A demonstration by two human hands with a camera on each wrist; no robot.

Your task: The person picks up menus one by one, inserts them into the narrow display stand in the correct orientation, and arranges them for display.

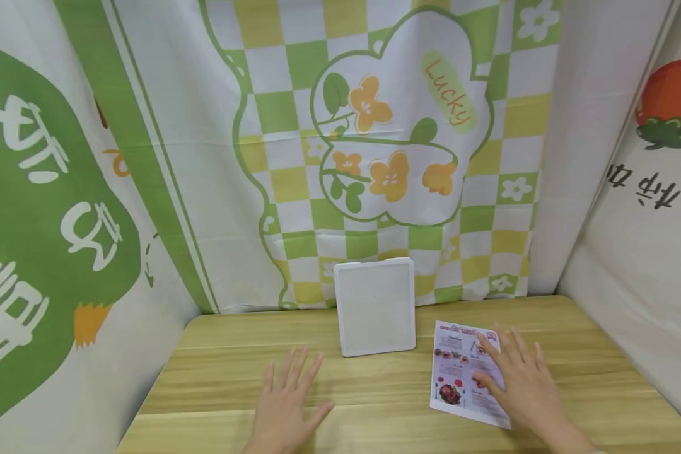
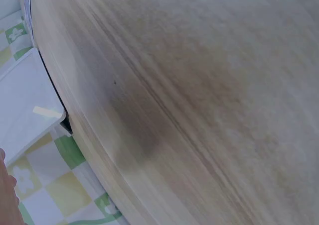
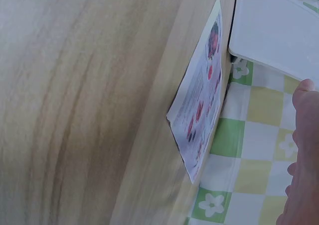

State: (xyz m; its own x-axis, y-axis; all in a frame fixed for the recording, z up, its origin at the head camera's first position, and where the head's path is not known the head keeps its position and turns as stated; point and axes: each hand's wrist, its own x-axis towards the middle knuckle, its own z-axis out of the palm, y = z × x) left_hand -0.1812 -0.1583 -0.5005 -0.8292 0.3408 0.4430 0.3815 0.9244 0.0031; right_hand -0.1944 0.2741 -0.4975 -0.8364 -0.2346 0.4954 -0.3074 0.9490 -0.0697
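Note:
A white-rimmed rectangular frame (image 1: 375, 307) with a blank pale face stands near the table's back edge. To its right a printed menu sheet (image 1: 465, 372) with food pictures and small text lies flat on the table. My right hand (image 1: 522, 381), fingers spread, is over the sheet's right side and hides part of it; in the right wrist view the hand (image 3: 306, 150) appears raised apart from the sheet (image 3: 199, 105). My left hand (image 1: 284, 403), also spread and holding nothing, is over the table in front of the frame, to its left.
The wooden table (image 1: 204, 378) has rounded back corners. Behind it hangs a green, yellow and white checked curtain (image 1: 397, 239) with flowers and the word Lucky. Printed cloth walls (image 1: 647, 265) stand at both sides.

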